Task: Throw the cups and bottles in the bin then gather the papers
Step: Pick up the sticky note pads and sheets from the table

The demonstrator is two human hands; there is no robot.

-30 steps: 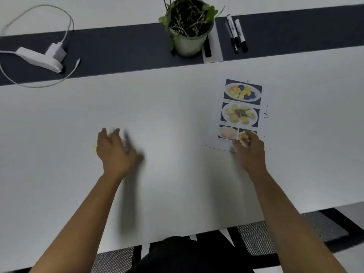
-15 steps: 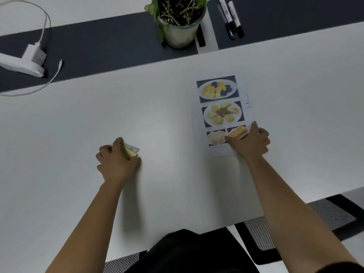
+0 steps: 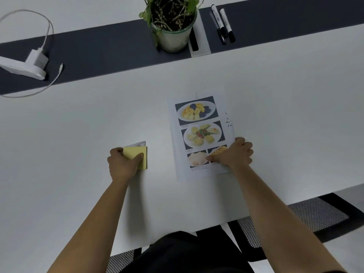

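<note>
A printed sheet with food photos (image 3: pixel 199 123) lies flat on the white table (image 3: pixel 78 134), right of centre. My right hand (image 3: pixel 233 153) grips its lower right corner, thumb on top of the page. Left of the sheet, my left hand (image 3: pixel 123 164) holds a small yellow sticky-note pad (image 3: pixel 137 154), with a white folded paper (image 3: pixel 138 144) peeking out behind it. No cups, bottles or bin are in view.
A potted plant (image 3: pixel 173 26) stands on the dark strip at the back, with two markers (image 3: pixel 223 22) to its right. A white power strip with charger and cable (image 3: pixel 29 64) lies at the back left. A mesh chair (image 3: pixel 305 217) sits below the table's near edge.
My left hand has closed on the yellow pad and slid it right toward the sheet. My right hand has pulled the sheet nearer and shifted to grip its corner.
</note>
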